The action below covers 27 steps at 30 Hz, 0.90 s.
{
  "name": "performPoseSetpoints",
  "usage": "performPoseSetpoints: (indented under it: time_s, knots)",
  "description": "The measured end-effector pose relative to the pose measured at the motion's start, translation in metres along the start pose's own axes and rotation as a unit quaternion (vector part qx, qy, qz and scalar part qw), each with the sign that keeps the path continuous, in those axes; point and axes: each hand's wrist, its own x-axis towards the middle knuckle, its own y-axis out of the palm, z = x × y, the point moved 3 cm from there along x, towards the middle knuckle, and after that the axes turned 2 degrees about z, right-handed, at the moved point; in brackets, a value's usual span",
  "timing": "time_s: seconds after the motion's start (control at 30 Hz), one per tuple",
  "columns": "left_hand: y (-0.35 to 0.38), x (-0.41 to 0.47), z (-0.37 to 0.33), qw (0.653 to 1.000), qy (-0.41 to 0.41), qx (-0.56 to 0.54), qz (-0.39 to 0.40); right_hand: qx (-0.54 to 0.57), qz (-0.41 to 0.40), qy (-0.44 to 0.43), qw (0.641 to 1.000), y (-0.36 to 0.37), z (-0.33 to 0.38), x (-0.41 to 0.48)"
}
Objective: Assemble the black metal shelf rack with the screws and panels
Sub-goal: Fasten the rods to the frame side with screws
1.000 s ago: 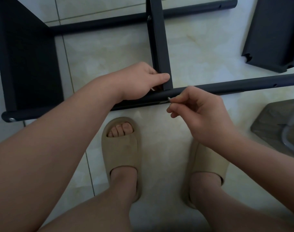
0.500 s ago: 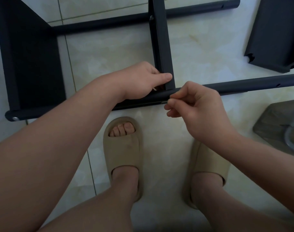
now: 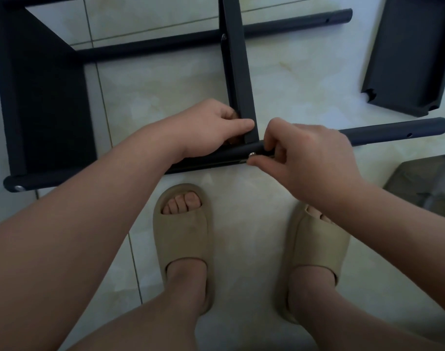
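The half-built black metal shelf rack (image 3: 145, 46) lies on its side on the pale tiled floor (image 3: 165, 79), directly in front of the person's feet. Its near black round metal tube (image 3: 393, 131) runs across the view from lower left to right, and the far black round metal tube (image 3: 292, 24) lies roughly parallel beyond it. A wide black end panel (image 3: 46, 97) joins the two tubes at the left. A narrow black metal panel (image 3: 237, 72), seen nearly edge-on, crosses from the far tube down to the near one. The left hand (image 3: 211, 127) grasps the lower end of this narrow panel where it meets the near tube, fingers curled behind it and thumb laid across its face. The right hand (image 3: 310, 158) pinches a small silver screw (image 3: 252, 154) between thumb and forefinger. The screw sits against the side of the near tube, just below that joint; how deep it is seated cannot be told. A second silver screw head (image 3: 19, 188) shows at the left end of the near tube. A loose black metal panel with notched corners (image 3: 413, 54) lies flat on the floor at upper right, apart from the rack. The feet wear a left beige foam slide (image 3: 183, 239) and a right beige foam slide (image 3: 317, 249); the right forearm crosses over the latter. A blurred grey object (image 3: 423, 183) sits at the right edge.
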Motion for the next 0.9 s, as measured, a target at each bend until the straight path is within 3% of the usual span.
performPoseSetpoints:
  time_s: [0.1, 0.17, 0.27, 0.33, 0.57, 0.73, 0.9]
  knots:
    - [-0.003, -0.002, -0.003, 0.999, -0.029, 0.003, -0.036, 0.063, 0.047, -0.019, 0.997, -0.004, -0.004, -0.008]
    - [-0.009, -0.005, -0.011, 0.991, -0.043, 0.062, -0.109, 0.113, 0.049, -0.016, 0.992, -0.011, -0.01, -0.02]
    - [-0.012, -0.017, -0.042, 0.959, 0.005, 0.155, -0.237, 0.093, 0.022, -0.022, 0.995, -0.021, -0.026, -0.046]
    - [-0.002, -0.022, -0.07, 0.951, 0.064, 0.18, -0.245, 0.047, 0.009, -0.03, 0.998, -0.027, -0.04, -0.066]
    - [0.068, -0.027, -0.151, 0.929, 0.191, 0.303, -0.094, -0.095, 0.043, 0.055, 0.993, -0.052, -0.114, -0.135]
    - [0.133, -0.019, -0.189, 0.879, 0.245, 0.407, 0.031, -0.097, 0.049, 0.15, 0.983, -0.063, -0.175, -0.172]
    - [0.188, 0.004, -0.195, 0.862, 0.174, 0.444, 0.172, -0.056, 0.067, 0.223, 0.971, -0.055, -0.231, -0.197]
